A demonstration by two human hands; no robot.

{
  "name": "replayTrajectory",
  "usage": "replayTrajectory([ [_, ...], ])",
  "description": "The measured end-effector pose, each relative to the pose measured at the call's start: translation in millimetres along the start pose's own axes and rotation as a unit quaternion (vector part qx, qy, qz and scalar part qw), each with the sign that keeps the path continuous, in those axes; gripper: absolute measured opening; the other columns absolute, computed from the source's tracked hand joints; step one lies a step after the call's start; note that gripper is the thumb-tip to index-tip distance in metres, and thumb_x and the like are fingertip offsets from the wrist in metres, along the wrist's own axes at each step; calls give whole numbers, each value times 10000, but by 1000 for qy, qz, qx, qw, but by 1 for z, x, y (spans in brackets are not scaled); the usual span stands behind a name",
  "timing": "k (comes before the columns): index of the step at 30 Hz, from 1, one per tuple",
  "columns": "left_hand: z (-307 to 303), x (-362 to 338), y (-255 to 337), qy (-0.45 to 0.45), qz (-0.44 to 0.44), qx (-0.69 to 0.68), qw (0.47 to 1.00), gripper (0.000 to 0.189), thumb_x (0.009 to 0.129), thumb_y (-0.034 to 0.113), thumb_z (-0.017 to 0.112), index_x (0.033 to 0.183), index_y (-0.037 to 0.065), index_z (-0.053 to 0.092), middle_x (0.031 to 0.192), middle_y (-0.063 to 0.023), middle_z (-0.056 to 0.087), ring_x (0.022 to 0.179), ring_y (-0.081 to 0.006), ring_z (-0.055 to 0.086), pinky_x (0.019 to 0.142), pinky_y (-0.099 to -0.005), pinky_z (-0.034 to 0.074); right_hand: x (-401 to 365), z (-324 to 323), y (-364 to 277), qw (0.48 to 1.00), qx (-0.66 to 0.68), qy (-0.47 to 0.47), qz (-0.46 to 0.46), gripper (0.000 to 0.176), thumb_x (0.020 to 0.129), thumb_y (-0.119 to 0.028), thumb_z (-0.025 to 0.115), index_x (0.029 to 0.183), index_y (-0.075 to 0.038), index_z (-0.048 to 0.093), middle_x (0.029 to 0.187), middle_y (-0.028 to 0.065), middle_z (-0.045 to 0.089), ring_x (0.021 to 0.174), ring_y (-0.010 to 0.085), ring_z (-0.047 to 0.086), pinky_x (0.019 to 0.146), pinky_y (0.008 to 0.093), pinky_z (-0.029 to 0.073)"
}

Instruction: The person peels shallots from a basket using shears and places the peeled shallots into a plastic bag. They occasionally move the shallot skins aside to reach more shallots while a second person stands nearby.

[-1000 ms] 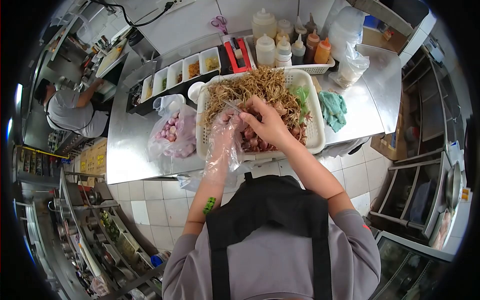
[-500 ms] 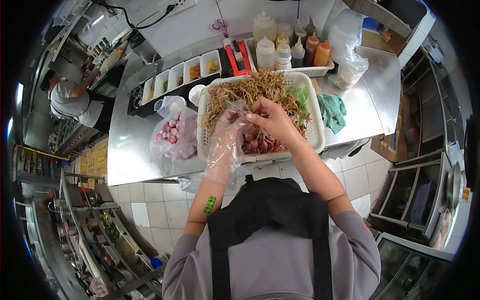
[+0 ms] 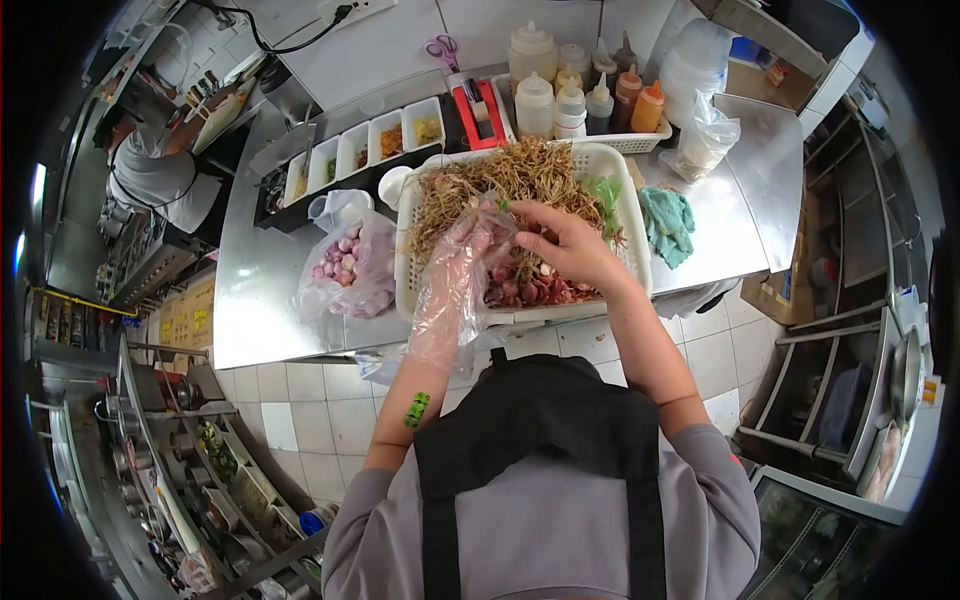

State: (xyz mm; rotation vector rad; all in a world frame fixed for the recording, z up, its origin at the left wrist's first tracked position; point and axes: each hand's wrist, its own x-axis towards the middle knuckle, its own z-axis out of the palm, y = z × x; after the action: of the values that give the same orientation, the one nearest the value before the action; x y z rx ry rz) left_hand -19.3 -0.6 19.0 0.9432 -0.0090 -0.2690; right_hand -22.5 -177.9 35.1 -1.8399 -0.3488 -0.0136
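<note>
My left hand [image 3: 478, 236], in a loose clear plastic glove, is closed over the basket with its fingertips bunched together. What it grips cannot be made out through the shiny plastic; a small green bit [image 3: 503, 204] shows at the fingertips. Close beside it on the right is my right hand [image 3: 568, 246], bare, thumb and forefinger apart with nothing visible between them. Below both hands lie red shallots [image 3: 528, 285] and loose skins in a white plastic basket [image 3: 640, 270]. Dry brown stalks [image 3: 535, 170] fill its far part.
Left of the basket sits a plastic bag of peeled shallots [image 3: 345, 265]. Topping containers [image 3: 390, 140], a red-framed tool [image 3: 478, 113] and squeeze bottles [image 3: 535, 105] line the back. A green cloth [image 3: 667, 226] lies right. A co-worker [image 3: 160, 175] stands far left.
My right hand has moved slightly right, away from the left fingertips, and its thumb and forefinger have parted. My left hand stays nearly in place. The co-worker has leaned toward their counter.
</note>
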Motion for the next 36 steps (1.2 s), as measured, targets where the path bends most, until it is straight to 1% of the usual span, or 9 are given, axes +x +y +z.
replayTrajectory([
  [2, 1, 1, -1, -20, 23, -13, 999, 403, 880, 143, 622, 1242, 15, 498, 1139, -56, 557, 1000, -159, 566, 881, -302, 481, 1, 0, 11, 995, -42, -47, -72, 367, 887, -173, 595, 1227, -44, 542, 1065, 127, 623, 972, 215, 582, 878, 324, 433],
  [4, -1, 3, -5, 25, 78, -1, 997, 369, 871, 126, 633, 1206, 15, 527, 1105, -50, 567, 984, -149, 567, 868, -293, 487, 1, -1, 9, 996, -46, -61, -52, 359, 883, -173, 600, 1213, -41, 551, 1103, 141, 616, 1027, 232, 573, 901, 332, 424],
  [8, -23, 18, -17, 1, 108, -3, 994, 351, 851, 92, 649, 1179, 19, 546, 1059, -43, 577, 963, -134, 565, 825, -264, 493, -1, 3, 4, 998, -29, -35, -33, 366, 870, -173, 615, 1205, -37, 556, 1145, 153, 609, 1092, 250, 560, 931, 342, 412],
  [11, -25, 16, -16, -12, 130, 35, 991, 340, 841, 40, 637, 1170, 19, 554, 1031, -38, 579, 914, -114, 565, 779, -232, 489, 0, 4, 8, 997, -30, -25, -64, 370, 870, -183, 618, 1210, -49, 556, 1117, 145, 618, 1020, 251, 577, 899, 344, 425],
  [13, -26, 13, -12, -22, 122, 160, 979, 351, 836, -1, 609, 1180, 3, 543, 1031, -46, 575, 857, -111, 570, 724, -212, 490, 1, 2, 8, 997, -34, -34, -65, 373, 869, -192, 621, 1210, -56, 558, 1108, 143, 620, 994, 254, 579, 888, 346, 428],
  [19, -22, 11, -12, -61, 101, 245, 962, 364, 839, -29, 577, 1200, 6, 537, 1022, -70, 574, 842, -120, 583, 683, -223, 502, 0, 1, 6, 993, -88, -62, -55, 363, 855, -213, 641, 1185, -74, 581, 1078, 137, 628, 960, 271, 575, 859, 348, 436],
  [25, -17, 8, 0, -115, 147, 361, 914, 374, 842, 58, 623, 1203, 10, 543, 1012, -90, 582, 894, -141, 582, 762, -271, 497, 2, -5, 12, 987, -112, -82, -76, 340, 839, -204, 658, 1146, -69, 600, 1040, 123, 647, 941, 280, 590, 835, 344, 446],
  [28, -35, 16, -5, -119, 122, 469, 867, 420, 834, 136, 662, 1211, 3, 534, 1020, -112, 581, 905, -163, 587, 796, -299, 487, 2, -9, 16, 986, -97, -101, -86, 339, 835, -195, 662, 1140, -62, 598, 1031, 126, 651, 908, 281, 600, 816, 345, 450],
  [36, -31, 19, 2, -169, 18, 406, 898, 475, 823, 188, 694, 1207, -29, 517, 1023, -115, 574, 913, -167, 596, 796, -306, 488, 7, -22, 11, 980, -95, -154, -88, 339, 820, -175, 650, 1142, -82, 601, 992, 138, 660, 873, 305, 638, 788, 361, 478],
])
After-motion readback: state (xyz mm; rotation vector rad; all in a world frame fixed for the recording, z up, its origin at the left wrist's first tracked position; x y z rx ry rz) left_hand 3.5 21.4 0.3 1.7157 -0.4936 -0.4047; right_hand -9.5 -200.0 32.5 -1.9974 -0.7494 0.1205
